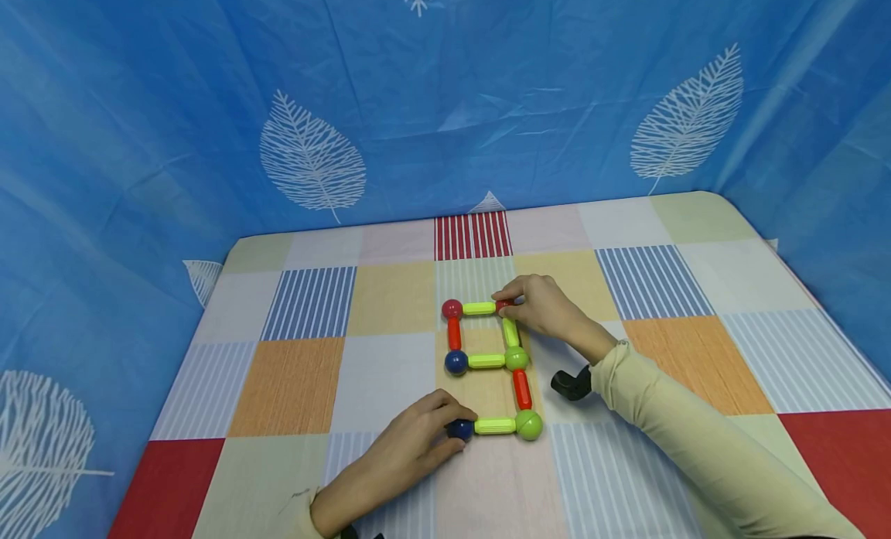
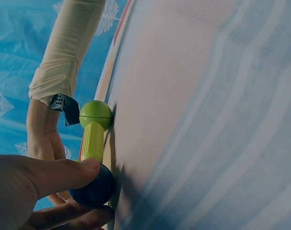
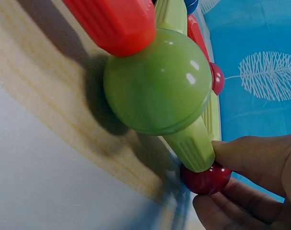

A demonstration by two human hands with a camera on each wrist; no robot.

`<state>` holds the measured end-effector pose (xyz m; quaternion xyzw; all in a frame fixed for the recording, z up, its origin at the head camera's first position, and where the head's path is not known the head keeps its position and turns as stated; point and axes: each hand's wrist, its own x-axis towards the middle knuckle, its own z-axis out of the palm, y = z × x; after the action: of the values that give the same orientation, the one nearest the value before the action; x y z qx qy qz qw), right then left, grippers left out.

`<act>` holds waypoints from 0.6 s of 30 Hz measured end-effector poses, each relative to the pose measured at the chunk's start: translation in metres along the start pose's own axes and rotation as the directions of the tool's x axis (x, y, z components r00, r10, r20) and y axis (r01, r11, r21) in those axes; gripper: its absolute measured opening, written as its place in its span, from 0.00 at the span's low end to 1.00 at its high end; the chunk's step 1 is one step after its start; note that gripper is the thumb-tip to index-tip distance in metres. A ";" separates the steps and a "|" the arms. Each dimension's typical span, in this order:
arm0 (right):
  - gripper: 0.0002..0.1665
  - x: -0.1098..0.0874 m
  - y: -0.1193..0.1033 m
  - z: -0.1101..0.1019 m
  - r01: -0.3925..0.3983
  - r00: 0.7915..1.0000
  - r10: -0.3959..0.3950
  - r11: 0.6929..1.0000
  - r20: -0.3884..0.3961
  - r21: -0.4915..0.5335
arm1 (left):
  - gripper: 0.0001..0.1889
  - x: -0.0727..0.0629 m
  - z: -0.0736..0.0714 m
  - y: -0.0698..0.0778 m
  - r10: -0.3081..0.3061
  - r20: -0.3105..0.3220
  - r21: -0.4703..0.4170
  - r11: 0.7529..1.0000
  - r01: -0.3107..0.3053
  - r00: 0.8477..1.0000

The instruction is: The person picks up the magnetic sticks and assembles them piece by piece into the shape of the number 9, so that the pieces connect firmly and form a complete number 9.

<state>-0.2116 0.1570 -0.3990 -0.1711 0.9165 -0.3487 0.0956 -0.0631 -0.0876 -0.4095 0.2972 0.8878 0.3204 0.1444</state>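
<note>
A figure of coloured balls joined by ribbed rods lies flat on the table. My left hand (image 1: pixel 418 438) pinches the dark blue ball (image 2: pixel 94 186) at its near left end, thumb on one side and fingers on the other. From that ball a yellow-green rod (image 1: pixel 495 426) runs to a green ball (image 1: pixel 529 424). My right hand (image 1: pixel 546 307) grips the far right red ball (image 3: pixel 206 178), which its fingers partly cover in the head view. A second red ball (image 1: pixel 452 309), another blue ball (image 1: pixel 455 362), a middle green ball (image 1: pixel 517 359) and red rods (image 1: pixel 522 390) complete the outline.
A patchwork-patterned cloth (image 1: pixel 292 384) covers the table. Blue sheeting with white leaf prints (image 1: pixel 487 98) hangs behind and at both sides. A black strap piece (image 1: pixel 572 384) sticks out below the right sleeve (image 1: pixel 696 438).
</note>
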 end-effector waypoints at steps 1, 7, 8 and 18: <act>0.16 0.000 0.000 0.000 0.001 1.000 -0.001 1.000 0.000 0.001 | 0.16 0.000 0.000 0.000 -0.002 0.000 -0.001 1.000 0.002 1.000; 0.16 -0.001 0.000 0.000 -0.006 1.000 0.006 1.000 -0.003 0.001 | 0.16 0.000 0.001 -0.001 0.007 -0.010 -0.003 1.000 -0.007 1.000; 0.16 -0.001 0.000 0.000 -0.009 1.000 0.009 1.000 -0.004 0.001 | 0.16 0.000 0.001 -0.001 0.010 -0.011 -0.004 1.000 -0.010 1.000; 0.16 0.000 0.001 0.001 -0.014 1.000 0.014 1.000 -0.004 0.014 | 0.16 -0.002 0.004 -0.001 0.019 -0.040 0.051 0.999 -0.017 0.999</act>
<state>-0.2112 0.1571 -0.3998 -0.1631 0.9155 -0.3546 0.0976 -0.0601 -0.0873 -0.4131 0.3022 0.8957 0.3051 0.1157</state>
